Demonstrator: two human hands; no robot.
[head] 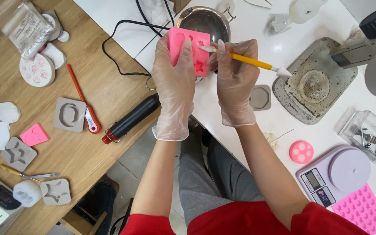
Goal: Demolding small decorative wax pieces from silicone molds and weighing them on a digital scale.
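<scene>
Pink and soft-looking, a small square mold (35,134) lies on the wooden table (101,93) at the left, near grey molds with a star (18,153) and an oval (69,114) cut in them. They lie flat, with the open side up, so you can see the shapes. A red thermometer stick (83,103) and a black heat tool (129,120) lie next to them, close enough to grab.

The left hand (175,85), in a thin clear glove, is closed around a bigger pink mold (189,48). It holds the mold up over a shiny metal pot (205,22), tipped toward the face, so the little flower holes can be seen. The fingers hide part of the mold, so I cannot tell what is in every hole.

The right hand (236,78), gloved too, pinches a yellow tool (251,62) like a pencil. Its white tip touches the mold. That grip lets the tip poke small spots.

Further right on the white table (283,130) sit a dirty grey tray (314,78), a round pink mold (301,152) and a purple scale (336,174). A grey machine (370,48) is cut off at the edge.
</scene>
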